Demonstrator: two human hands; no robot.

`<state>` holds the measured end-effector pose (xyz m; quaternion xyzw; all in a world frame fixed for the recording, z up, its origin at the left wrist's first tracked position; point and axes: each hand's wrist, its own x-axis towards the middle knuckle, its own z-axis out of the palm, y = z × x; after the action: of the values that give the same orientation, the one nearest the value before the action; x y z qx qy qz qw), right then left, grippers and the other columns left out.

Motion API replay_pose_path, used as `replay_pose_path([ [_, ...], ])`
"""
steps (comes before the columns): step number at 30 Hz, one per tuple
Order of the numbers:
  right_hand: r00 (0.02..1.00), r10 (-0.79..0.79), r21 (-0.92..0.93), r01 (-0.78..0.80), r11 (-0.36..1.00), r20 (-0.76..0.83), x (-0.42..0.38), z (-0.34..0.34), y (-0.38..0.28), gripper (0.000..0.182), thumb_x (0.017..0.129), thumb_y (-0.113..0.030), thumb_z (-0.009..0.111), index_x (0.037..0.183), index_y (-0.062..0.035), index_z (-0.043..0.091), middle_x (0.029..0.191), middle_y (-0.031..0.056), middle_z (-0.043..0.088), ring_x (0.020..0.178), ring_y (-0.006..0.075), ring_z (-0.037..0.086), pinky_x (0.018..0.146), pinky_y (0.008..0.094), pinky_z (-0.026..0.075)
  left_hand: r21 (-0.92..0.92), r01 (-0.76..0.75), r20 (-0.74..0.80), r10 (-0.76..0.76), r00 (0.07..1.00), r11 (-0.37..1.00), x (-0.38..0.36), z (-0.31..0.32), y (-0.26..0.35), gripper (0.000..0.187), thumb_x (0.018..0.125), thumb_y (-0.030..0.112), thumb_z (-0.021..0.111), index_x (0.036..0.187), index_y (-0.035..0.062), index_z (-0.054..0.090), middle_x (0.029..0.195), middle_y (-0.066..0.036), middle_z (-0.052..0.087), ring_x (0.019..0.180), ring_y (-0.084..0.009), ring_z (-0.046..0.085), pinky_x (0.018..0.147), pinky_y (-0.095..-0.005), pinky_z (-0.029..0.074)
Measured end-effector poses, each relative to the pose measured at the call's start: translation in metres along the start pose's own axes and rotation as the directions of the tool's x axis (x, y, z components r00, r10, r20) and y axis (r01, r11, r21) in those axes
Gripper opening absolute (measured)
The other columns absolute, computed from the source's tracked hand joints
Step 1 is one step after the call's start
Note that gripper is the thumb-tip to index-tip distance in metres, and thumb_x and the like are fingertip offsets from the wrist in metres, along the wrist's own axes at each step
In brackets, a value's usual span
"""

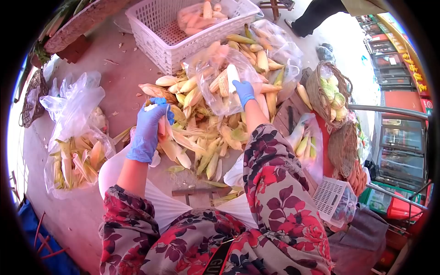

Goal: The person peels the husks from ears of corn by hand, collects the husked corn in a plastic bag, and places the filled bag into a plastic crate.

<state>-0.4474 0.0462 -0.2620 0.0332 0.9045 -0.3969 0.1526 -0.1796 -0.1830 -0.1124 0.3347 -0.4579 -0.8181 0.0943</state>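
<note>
My right hand, in a blue glove, is closed on the lower end of a peeled white corn cob. The cob lies over a clear plastic bag with other peeled cobs in it. My left hand, also blue-gloved, has its fingers curled round pale corn husk that hangs down beside the palm. A small whitish bit shows among those fingers, too little to name. Below and between my hands spreads a heap of loose husks and unpeeled corn ears.
A white plastic crate behind the heap holds bagged cobs. On the left stands a clear bag of husks. To the right are a wicker basket of greens, a bag of corn and a small white basket. A person's leg shows beyond.
</note>
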Motion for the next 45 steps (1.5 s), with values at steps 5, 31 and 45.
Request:
replay_pose_path([
  [5,0.892,-0.349,0.611,0.11,0.784,0.286,-0.108,0.013,-0.053,0.056,0.08,-0.032,0.066,0.12,0.0036,0.047,0.105,0.0132,0.059,0.09,0.0161,0.057,0.084,0.0274,0.045,0.036,-0.093,0.069,0.09,0.994,0.995,-0.012,0.026,-0.019,0.016,0.073,0.005,0.064,0.084,0.0042,0.052,0.076,-0.003,0.057,0.064,-0.0125,0.056,0.061,-0.0261,0.047],
  [31,0.636,0.638,0.689,-0.223,0.69,-0.433,-0.474,-0.402,0.297,0.024,0.075,-0.029,0.068,0.087,-0.0092,0.06,0.064,-0.0001,0.054,0.041,0.007,0.043,0.037,0.0219,0.033,0.511,0.081,0.351,-0.294,0.889,0.856,0.009,-0.017,-0.093,0.041,0.09,0.028,0.048,0.126,0.0072,0.048,0.118,-0.004,0.056,0.102,-0.014,0.056,0.088,-0.0243,0.042],
  [45,0.497,0.599,0.339,-0.518,0.785,-0.628,-0.446,-0.284,0.44,0.064,0.071,-0.042,0.066,0.105,0.0107,0.057,0.103,0.0197,0.06,0.095,0.0273,0.058,0.084,0.0351,0.043,0.475,0.145,0.209,-0.272,0.939,0.868,-0.002,-0.014,-0.058,0.039,0.094,0.016,0.034,0.131,0.0066,0.041,0.125,-0.005,0.051,0.112,-0.0149,0.052,0.085,-0.0213,0.041],
])
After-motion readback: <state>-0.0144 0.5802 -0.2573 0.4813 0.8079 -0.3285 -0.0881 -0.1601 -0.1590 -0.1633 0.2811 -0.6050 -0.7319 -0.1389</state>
